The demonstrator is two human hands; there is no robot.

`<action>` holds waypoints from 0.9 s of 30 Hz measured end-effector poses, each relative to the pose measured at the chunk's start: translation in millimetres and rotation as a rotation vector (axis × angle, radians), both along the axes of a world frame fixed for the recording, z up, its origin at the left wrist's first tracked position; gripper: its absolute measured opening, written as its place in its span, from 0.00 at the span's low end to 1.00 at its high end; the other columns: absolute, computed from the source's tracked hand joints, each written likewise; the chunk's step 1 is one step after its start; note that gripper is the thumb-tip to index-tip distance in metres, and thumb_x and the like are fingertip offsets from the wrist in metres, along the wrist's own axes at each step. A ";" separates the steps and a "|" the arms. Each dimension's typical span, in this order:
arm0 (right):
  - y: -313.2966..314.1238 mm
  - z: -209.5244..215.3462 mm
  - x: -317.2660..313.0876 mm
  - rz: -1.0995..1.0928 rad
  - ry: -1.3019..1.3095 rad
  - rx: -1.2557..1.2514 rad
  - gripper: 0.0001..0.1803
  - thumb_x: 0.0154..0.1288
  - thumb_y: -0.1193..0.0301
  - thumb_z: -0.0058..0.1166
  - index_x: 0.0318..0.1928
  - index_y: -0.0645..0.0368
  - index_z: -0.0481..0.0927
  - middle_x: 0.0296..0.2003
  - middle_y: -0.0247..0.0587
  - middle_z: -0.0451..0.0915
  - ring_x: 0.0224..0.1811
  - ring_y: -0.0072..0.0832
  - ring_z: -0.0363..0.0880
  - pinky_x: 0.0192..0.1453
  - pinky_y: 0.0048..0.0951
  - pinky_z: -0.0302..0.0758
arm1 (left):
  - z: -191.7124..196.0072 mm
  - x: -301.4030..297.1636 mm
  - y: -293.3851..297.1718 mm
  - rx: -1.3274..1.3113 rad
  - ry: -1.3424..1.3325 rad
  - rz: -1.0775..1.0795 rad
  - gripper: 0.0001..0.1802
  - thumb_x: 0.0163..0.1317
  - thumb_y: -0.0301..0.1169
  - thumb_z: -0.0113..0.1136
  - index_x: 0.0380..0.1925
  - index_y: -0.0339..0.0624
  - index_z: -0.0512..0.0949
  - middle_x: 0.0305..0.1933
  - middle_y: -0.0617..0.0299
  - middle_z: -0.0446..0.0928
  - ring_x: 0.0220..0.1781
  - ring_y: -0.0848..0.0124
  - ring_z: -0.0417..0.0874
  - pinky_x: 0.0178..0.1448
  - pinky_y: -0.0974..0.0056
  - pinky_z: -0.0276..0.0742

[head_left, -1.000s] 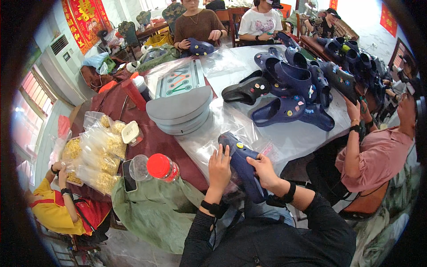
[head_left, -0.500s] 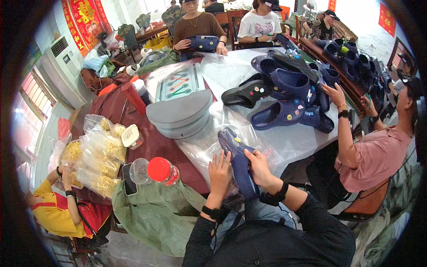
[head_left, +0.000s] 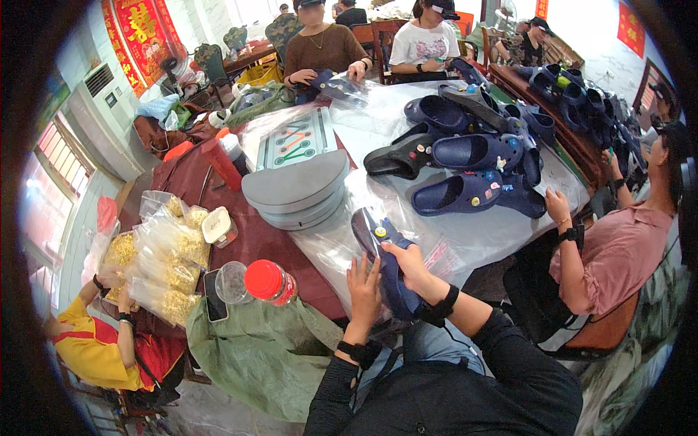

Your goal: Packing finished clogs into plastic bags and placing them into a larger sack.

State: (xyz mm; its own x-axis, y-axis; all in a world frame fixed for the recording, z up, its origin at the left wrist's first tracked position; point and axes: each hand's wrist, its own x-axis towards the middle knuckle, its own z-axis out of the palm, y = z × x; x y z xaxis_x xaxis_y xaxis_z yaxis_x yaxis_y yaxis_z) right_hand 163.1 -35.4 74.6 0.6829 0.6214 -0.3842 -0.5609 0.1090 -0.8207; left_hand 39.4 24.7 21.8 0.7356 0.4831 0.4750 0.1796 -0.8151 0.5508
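A pair of navy clogs [head_left: 395, 289] with small charms is in front of me at the table's near edge, inside what looks like a clear plastic bag. My right hand [head_left: 414, 270] grips the clogs from the right, thumb on top. Along their left side lies my left hand [head_left: 363, 294], its fingers stretched out and touching the plastic. Beyond them, more navy clogs [head_left: 458, 190] with colourful charms are piled on the plastic-covered table, a black clog [head_left: 396, 156] among them. Just left of the pair, a stack of grey half-round pieces [head_left: 297, 182] rests on the table.
A red-lidded jar [head_left: 265, 280], a clear cup [head_left: 233, 282] and a phone [head_left: 215, 294] stand at my left, beside green sheeting [head_left: 247, 356]. Bags of yellow pieces [head_left: 178, 247] lie further left. Co-workers sit around the table, one in pink [head_left: 611, 254] at my right.
My right hand has shifted slightly left and up the clogs, which have tilted a little. The co-worker at my right has drawn a hand back from the pile.
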 end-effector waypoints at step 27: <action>-70.1 27.2 -17.9 -0.114 0.179 0.019 0.10 0.60 0.72 0.56 0.39 0.66 0.78 0.31 0.40 0.80 0.28 0.29 0.80 0.32 0.31 0.77 | -9.7 -1.7 -24.4 -0.345 -0.121 0.199 0.34 0.67 0.29 0.44 0.70 0.39 0.44 0.70 0.28 0.30 0.73 0.36 0.38 0.72 0.49 0.46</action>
State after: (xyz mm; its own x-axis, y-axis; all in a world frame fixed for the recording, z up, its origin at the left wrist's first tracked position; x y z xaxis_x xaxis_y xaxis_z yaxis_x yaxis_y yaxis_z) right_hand 145.2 -105.4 101.8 0.6710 0.5523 -0.4946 -0.6809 0.1949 -0.7060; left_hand 37.7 0.2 12.2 0.5607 0.7562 0.3373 0.2321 -0.5346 0.8126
